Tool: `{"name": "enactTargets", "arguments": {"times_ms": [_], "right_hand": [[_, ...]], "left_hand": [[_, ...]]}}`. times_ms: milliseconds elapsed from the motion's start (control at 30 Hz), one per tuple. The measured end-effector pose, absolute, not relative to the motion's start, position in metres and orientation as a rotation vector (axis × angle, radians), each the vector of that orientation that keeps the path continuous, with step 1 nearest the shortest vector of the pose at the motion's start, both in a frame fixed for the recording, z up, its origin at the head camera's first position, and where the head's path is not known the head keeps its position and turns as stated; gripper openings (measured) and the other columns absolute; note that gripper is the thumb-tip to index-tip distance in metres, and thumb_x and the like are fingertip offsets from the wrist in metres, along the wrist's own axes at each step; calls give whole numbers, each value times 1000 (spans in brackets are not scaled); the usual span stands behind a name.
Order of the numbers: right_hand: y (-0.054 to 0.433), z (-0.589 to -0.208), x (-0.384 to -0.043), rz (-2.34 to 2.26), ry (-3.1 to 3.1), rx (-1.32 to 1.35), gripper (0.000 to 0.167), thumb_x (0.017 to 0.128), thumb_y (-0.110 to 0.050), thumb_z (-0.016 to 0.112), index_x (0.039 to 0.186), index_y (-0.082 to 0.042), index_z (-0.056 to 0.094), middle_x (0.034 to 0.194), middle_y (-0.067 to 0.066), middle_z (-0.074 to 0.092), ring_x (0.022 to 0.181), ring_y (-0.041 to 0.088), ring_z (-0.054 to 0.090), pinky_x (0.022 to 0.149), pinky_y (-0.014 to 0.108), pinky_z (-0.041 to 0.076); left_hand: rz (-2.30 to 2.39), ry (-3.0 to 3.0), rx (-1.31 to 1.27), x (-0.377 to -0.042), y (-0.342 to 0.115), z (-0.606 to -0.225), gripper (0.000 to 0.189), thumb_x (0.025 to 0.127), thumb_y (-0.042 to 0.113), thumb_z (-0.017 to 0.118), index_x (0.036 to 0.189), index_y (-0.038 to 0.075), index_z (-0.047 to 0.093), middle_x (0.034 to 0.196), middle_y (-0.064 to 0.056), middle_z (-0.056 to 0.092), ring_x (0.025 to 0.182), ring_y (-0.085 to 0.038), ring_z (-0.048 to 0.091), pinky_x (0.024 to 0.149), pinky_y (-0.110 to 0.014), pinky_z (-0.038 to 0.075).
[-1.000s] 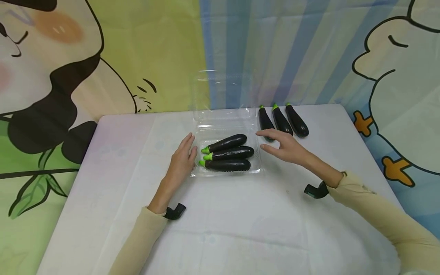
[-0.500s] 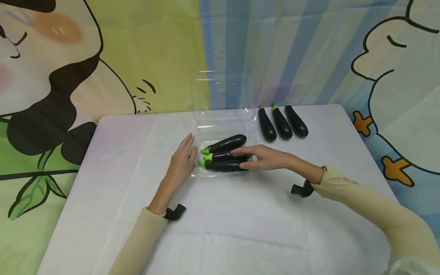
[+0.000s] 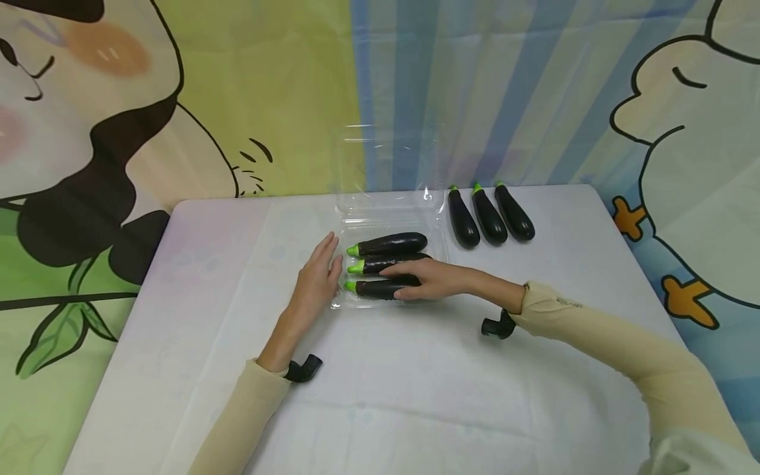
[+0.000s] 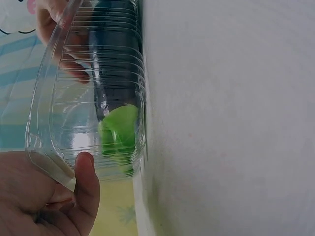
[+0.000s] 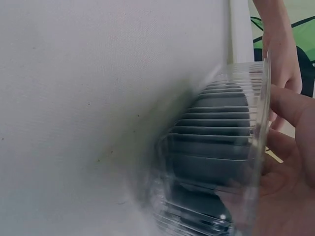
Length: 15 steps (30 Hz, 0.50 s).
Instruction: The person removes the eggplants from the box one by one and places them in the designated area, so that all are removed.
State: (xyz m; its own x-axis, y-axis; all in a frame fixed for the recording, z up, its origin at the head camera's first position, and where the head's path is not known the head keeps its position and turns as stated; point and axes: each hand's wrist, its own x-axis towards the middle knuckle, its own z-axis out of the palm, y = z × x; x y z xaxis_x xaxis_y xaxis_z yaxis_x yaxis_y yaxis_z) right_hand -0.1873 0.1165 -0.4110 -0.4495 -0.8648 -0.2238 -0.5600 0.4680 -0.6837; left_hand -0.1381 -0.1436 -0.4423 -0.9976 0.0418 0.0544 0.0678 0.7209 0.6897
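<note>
The right hand (image 3: 436,278) has swung from beside the three loose eggplants (image 3: 492,216) to over the clear plastic box (image 3: 438,245), where the three boxed eggplants (image 3: 374,265) now lie straighter. Its fingers reach onto the two nearer ones; I can't tell whether they grip. The left hand (image 3: 311,284) keeps its fingers straight along the box's left side. The box sits on the table (image 3: 415,396), lid (image 3: 388,165) open at the back.
</note>
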Motion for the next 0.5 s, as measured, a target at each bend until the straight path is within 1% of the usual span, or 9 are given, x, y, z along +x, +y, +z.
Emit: {"name": "enactTargets", "arguments": {"times_ms": [33, 100, 200, 267, 333, 400, 433, 467, 500], "right_hand": [[116, -412, -188, -711, 2158, -1178, 55, 98, -33, 57, 146, -12, 44, 149, 9, 47, 135, 27, 47, 109, 46, 42], [115, -416, -190, -704, 2155, -1169, 54, 98, -34, 56, 146, -14, 44, 149, 8, 47, 134, 26, 49, 107, 45, 43], [114, -421, -191, -711, 2147, -1150, 53, 98, -34, 57, 146, -17, 44, 149, 8, 47, 131, 24, 52, 105, 44, 45], [113, -424, -192, -717, 2150, -1150, 53, 98, -35, 57, 146, -17, 45, 149, 8, 47, 132, 25, 50, 104, 43, 46], [112, -426, -192, -725, 2153, -1142, 53, 97, -35, 58, 146, -18, 45, 149, 8, 47, 132, 25, 51, 103, 43, 46], [111, -428, -192, -722, 2166, -1137, 53, 96, -35, 60, 145, -19, 47, 149, 8, 48, 132, 25, 51, 103, 43, 47], [110, -429, -192, -719, 2175, -1134, 53, 96, -35, 61, 145, -19, 47, 148, 8, 48, 133, 26, 50, 104, 43, 46], [109, -429, -192, -717, 2181, -1128, 54, 95, -34, 62, 144, -19, 48, 148, 8, 48, 133, 25, 49, 105, 43, 46], [108, -429, -192, -717, 2184, -1122, 54, 94, -34, 63, 144, -20, 48, 148, 8, 48, 134, 26, 49, 106, 44, 45]], "left_hand": [[-1150, -2880, -92, -138, -144, -442, 51, 104, 25, 43, 151, 7, 33, 161, -4, 27, 91, -22, 68, 84, -38, 56], [-1153, -2874, -101, -139, -143, -443, 51, 104, 24, 43, 150, 6, 34, 160, -5, 28, 69, -15, 64, 71, -33, 56], [-1149, -2876, -107, -139, -143, -443, 51, 104, 24, 44, 150, 6, 34, 160, -6, 28, 65, -11, 61, 69, -31, 55], [-1153, -2877, -103, -139, -143, -443, 51, 104, 24, 44, 150, 6, 34, 160, -6, 28, 66, -13, 63, 71, -33, 55], [-1152, -2874, -101, -138, -144, -442, 51, 103, 24, 44, 150, 5, 35, 160, -6, 29, 77, -18, 66, 78, -37, 56], [-1143, -2873, -100, -138, -144, -442, 51, 103, 24, 44, 150, 6, 35, 160, -6, 29, 101, -24, 67, 91, -42, 54], [-1141, -2873, -99, -138, -144, -442, 51, 104, 24, 45, 150, 6, 35, 160, -6, 29, 112, -27, 63, 97, -44, 51], [-1138, -2876, -98, -138, -144, -442, 51, 104, 24, 44, 150, 6, 35, 160, -6, 28, 121, -27, 58, 100, -46, 49], [-1143, -2880, -96, -138, -143, -442, 51, 104, 24, 44, 150, 6, 34, 160, -6, 28, 125, -28, 55, 101, -46, 48]]}}
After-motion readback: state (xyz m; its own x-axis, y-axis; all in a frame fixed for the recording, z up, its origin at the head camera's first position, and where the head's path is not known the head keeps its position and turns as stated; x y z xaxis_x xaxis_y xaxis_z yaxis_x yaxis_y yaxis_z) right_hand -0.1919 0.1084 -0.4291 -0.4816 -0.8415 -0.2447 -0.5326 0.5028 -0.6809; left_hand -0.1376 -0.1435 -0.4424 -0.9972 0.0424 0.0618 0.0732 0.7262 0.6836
